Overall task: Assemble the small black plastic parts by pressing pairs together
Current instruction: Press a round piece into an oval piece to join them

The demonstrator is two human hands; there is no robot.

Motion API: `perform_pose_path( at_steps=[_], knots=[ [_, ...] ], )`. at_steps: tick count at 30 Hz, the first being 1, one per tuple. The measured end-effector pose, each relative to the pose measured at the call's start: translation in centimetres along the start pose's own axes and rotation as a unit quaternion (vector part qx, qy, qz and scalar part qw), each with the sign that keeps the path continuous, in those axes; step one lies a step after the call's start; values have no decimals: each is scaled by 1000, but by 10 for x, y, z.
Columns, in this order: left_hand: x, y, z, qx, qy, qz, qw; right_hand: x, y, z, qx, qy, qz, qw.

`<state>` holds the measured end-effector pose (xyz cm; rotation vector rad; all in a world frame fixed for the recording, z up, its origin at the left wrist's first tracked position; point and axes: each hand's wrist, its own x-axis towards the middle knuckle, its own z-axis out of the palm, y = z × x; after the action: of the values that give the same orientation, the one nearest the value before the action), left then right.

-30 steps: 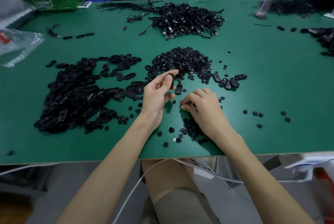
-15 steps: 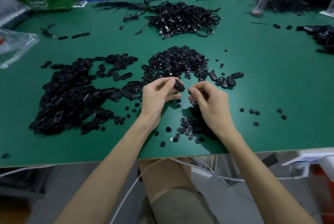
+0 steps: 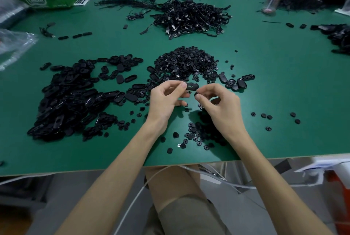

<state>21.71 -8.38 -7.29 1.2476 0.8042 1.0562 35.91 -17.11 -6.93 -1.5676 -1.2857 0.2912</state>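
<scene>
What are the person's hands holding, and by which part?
The left hand pinches an oblong black plastic shell by one end; right hand pinches a small round black plastic piece in its fingertips.

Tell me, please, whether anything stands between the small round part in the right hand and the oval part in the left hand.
Nothing visible does. The left hand pinches the oval part above the table, and the right hand holds the small round part right beside its free end, with only the person's own fingertips near.

An oval black part (image 3: 192,86) is pinched by the left hand (image 3: 167,100) above the green desk (image 3: 284,87), while a small round piece (image 3: 196,94) is pinched by the right hand (image 3: 220,105) just beside it.
</scene>
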Motion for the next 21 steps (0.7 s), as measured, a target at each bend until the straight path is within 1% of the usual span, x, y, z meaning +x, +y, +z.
perform_pose_path(
  at_steps=[4, 10, 18, 21],
  knots=[
    [-1, 1, 0, 1, -12, 2, 1000, 1, 0, -2, 19, 9, 7, 1000],
    [-1, -1, 1, 46, -53, 12, 998, 1, 0, -3, 62, 17, 25, 998],
    [-2, -2, 0, 120, -130, 60, 982, 1, 2, -5, 88, 12, 10, 996],
    [-2, -1, 1, 112, -124, 61, 984, 1, 4, -5, 88, 11, 6, 996]
  ],
)
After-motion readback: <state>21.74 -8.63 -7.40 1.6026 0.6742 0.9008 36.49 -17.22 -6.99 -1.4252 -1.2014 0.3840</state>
